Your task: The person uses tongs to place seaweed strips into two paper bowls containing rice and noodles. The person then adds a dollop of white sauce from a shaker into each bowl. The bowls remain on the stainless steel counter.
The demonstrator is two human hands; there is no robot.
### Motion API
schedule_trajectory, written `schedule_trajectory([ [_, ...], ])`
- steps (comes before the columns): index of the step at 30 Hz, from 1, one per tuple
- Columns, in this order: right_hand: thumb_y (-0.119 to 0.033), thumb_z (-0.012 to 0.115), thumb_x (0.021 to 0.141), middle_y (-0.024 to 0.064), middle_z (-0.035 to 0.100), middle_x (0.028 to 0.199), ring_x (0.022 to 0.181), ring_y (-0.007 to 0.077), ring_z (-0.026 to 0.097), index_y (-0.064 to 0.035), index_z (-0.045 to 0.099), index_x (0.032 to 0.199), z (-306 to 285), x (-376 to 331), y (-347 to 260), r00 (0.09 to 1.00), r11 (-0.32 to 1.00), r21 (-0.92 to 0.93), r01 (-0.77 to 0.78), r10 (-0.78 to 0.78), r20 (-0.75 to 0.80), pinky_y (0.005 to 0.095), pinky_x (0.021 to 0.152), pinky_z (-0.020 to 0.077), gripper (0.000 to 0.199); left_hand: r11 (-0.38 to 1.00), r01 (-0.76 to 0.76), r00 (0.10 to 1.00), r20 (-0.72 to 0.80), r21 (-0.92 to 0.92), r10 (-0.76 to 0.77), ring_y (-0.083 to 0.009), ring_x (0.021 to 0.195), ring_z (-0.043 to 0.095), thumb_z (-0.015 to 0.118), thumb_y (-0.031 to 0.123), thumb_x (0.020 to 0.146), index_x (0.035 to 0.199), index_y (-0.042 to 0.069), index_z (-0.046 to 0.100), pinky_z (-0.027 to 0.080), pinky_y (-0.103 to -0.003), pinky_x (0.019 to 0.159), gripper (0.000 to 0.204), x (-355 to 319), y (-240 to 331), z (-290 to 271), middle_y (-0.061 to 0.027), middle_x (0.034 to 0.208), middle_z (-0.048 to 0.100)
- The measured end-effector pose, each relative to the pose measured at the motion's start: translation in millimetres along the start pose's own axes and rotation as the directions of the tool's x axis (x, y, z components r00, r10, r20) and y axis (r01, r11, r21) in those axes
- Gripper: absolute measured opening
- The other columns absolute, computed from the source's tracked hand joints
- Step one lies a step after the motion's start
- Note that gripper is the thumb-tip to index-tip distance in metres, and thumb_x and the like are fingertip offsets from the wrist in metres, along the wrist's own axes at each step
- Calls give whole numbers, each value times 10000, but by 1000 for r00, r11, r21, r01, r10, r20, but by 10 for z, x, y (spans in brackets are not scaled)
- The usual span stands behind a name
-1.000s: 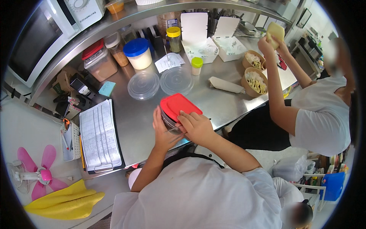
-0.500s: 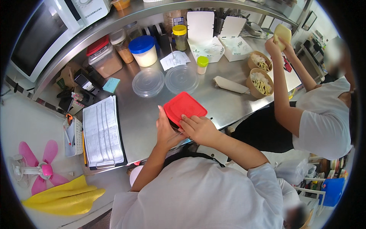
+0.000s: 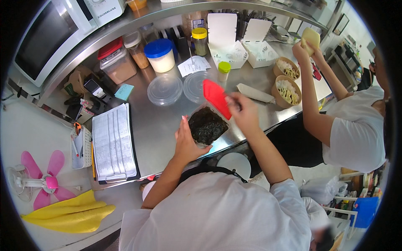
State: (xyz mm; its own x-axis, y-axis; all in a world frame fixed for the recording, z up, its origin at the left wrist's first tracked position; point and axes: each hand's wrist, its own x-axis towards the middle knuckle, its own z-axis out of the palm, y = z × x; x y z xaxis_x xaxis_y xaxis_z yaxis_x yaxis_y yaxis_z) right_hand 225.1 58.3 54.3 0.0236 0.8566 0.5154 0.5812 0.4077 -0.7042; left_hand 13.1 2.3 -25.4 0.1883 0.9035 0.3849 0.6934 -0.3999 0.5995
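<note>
My left hand (image 3: 187, 140) is closed round a clear square container, thumb and fingers on its near and left sides. Dark, crinkled sheets that look like dried seaweed (image 3: 208, 126) fill it. A red lid (image 3: 216, 98) is off the container and tilted just above its far right side, gripped at its right edge by my right hand (image 3: 243, 111). Beyond them on the steel counter lie two clear round plastic lids (image 3: 165, 90). A small jar with a lime-green cap (image 3: 224, 71) stands behind the red lid.
At right a co-worker (image 3: 356, 125) squeezes a pale bottle (image 3: 310, 41) over two paper bowls (image 3: 286, 92) of food. A clipboard (image 3: 112, 142) lies left. Tubs, including a blue-lidded one (image 3: 160, 55), and open white boxes (image 3: 226, 48) line the back, under a steel shelf (image 3: 176, 9).
My right hand has lifted the red lid off the container and moved right with it, uncovering the dark sheets. My left hand still holds the container.
</note>
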Motion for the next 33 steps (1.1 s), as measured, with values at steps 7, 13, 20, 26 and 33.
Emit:
schedule_trajectory([
  [7, -255, 559, 964, -15, 605, 762, 582, 75, 507, -75, 636, 1010, -619, 143, 607, 736, 570, 680, -461, 673, -65, 235, 467, 357, 202, 978, 106, 990, -69, -181, -120, -416, 1355, 308, 909, 307, 508, 1470, -34, -89, 245, -472, 1118, 1427, 4, -49, 5, -251, 1502, 238],
  [13, -321, 457, 1007, 19, 647, 832, 653, 135, 597, -131, 557, 997, -595, 79, 1062, 524, 37, 928, -371, 833, 177, 253, 462, 341, 215, 982, 129, 990, -35, -138, -135, -413, 1365, 288, 916, 334, 504, 1469, -36, -24, 247, -480, 1113, 1397, 26, -37, 5, -250, 1495, 240],
  [20, -347, 430, 1011, 53, 632, 924, 766, 235, 630, -117, 543, 1077, -381, 191, 1198, 437, 77, 919, -387, 893, 108, 305, 548, 424, 264, 993, 55, 998, -24, -101, -58, -399, 1357, 305, 902, 419, 502, 1463, -34, 80, 247, -518, 1082, 1343, 0, -8, -7, -258, 1473, 257],
  [26, -245, 549, 963, 82, 588, 951, 825, 246, 601, -121, 436, 1172, -443, -38, 849, 480, 178, 866, -467, 874, 80, 330, 595, 432, 268, 999, -7, 998, 58, -32, 9, -400, 1359, 298, 908, 417, 496, 1464, -22, 75, 238, -512, 1091, 1350, 12, -16, 6, -254, 1481, 252],
  [33, -84, 615, 912, 61, 575, 941, 797, 159, 590, -115, 372, 1248, -651, -354, 329, 758, 538, 544, -644, 359, 544, 283, 634, 471, 416, 999, -16, 993, 119, -30, 19, -390, 1358, 303, 906, 429, 495, 1463, -30, 83, 220, -505, 1091, 1350, 42, -7, -19, -256, 1475, 261],
])
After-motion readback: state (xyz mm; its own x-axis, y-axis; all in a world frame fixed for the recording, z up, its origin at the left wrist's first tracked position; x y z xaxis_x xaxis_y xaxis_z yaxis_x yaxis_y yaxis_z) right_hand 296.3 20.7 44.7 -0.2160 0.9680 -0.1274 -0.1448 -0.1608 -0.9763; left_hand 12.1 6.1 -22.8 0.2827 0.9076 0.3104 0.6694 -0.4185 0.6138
